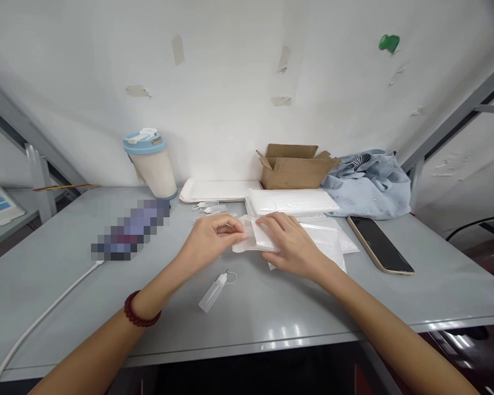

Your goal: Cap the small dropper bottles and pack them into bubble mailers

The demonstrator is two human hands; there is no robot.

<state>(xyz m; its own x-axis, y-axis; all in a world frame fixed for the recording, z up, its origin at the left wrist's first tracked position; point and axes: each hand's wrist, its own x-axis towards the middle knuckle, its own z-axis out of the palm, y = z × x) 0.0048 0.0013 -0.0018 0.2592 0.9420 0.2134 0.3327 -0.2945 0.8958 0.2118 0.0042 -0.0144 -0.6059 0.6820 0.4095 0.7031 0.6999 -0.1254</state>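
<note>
A white padded envelope (251,238) lies slightly raised above the grey table, its flap end facing left. My left hand (212,238) pinches the flap edge between thumb and fingers. Across the envelope's body rests my right hand (290,244), fingers curled over the top and thumb below, gripping it. More white padded envelopes (294,201) are stacked just behind and beneath. Nearer the front edge, a small clear squeeze bottle (214,292) with a white tip and tethered cap lies on its side. Similar small bottles (214,209) lie behind my left hand, partly hidden.
On the left stand a cream tumbler (154,170) with a blue lid and a pixelated device (132,230) on a white cable (45,312). An open cardboard box (294,173), light blue cloth (366,186) and a phone (379,244) are on the right. Another envelope (220,190) lies against the wall.
</note>
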